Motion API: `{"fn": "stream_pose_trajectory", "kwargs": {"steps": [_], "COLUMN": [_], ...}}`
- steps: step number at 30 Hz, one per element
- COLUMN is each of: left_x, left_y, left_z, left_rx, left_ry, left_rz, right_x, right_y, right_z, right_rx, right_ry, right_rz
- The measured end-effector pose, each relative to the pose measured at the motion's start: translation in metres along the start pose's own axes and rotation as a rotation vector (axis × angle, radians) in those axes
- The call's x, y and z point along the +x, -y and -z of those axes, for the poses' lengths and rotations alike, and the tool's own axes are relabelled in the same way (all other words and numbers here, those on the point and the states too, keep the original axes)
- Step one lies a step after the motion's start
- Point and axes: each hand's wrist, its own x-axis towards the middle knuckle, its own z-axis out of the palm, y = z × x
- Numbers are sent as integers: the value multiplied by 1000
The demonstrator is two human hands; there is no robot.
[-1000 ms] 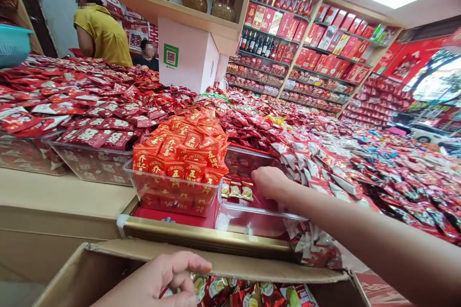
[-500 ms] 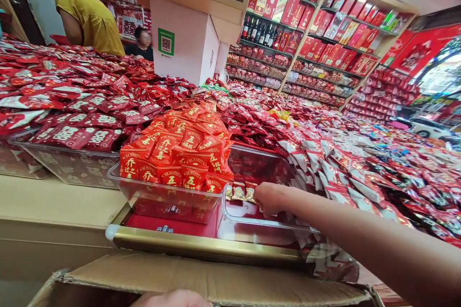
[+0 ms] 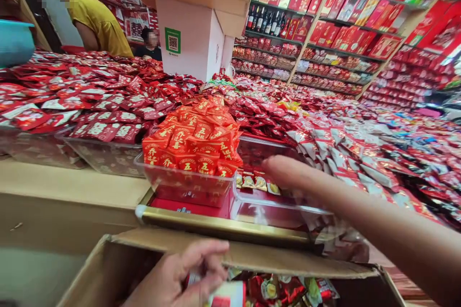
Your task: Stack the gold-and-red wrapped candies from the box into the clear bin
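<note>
Both bare hands show on my feed: the left hand (image 3: 182, 271) hangs over an open brown cardboard box (image 3: 281, 255), fingers half bent with a gap between index finger and thumb. I see a pale packet with red patches (image 3: 226, 292) right by its fingertips, but cannot tell whether it is gripped. My view of the right hand (image 3: 279, 168) is blurred; it is over a clear rectangular plastic tub (image 3: 255, 200), and I cannot tell how far its fingers are spread or whether they have hold of anything. Just beside it, a short row of small gold-and-red wrapped packets (image 3: 260, 182) lies inside that tub. Shiny red wrapped packets (image 3: 270, 289) lie in the box near the left hand. Left of the tub I see a second clear plastic tub (image 3: 190, 188), heaped with orange-red packets with gold lettering (image 3: 192, 139). Beyond, a person in a yellow top (image 3: 101, 24) leans forward.
</note>
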Motion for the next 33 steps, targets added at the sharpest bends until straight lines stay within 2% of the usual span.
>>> {"fn": "stream_pose_trajectory", "kwargs": {"steps": [1,3,4,6,8,11,14,18,22,27,28,30,33], "left_x": [-1,-2,-3,-5,-8,-9,-6,-4,-4,-2,-2,-2,-5], "left_y": [-3,-8,-9,-9,-9,-9,-11,-12,-12,-14,-14,-14,-15], "left_z": [-1,-3,-4,-8,-14,-23,-26,-26,-25,-24,-24,-25,-26], "left_rx": [-21,-85,-110,-136,-125,-121,-199,-121,-111,-326,-365,-389,-328], "left_ry": [-66,-160,-189,-198,-174,-137,-108,6,-24,181,191,149,48], "left_rz": [-36,-91,-118,-177,-234,-252,-135,28,34,145,146,95,18], "right_x": [-14,-50,-68,-100,-116,-117,-112,-116,-117,-116,-117,-119,-123], "right_y": [5,23,35,62,89,112,114,107,108,114,114,113,109], "right_z": [6,10,6,-14,-42,-76,-89,-92,-98,-105,-105,-105,-102], "right_rx": [45,331,512,848,1131,1539,1795,1839,1888,1879,1856,1862,2021], "right_ry": [-130,-514,-595,-545,-399,-193,-167,-183,-186,-346,-382,-414,-324], "right_rz": [15,100,147,188,170,162,167,160,149,174,190,218,209]}}
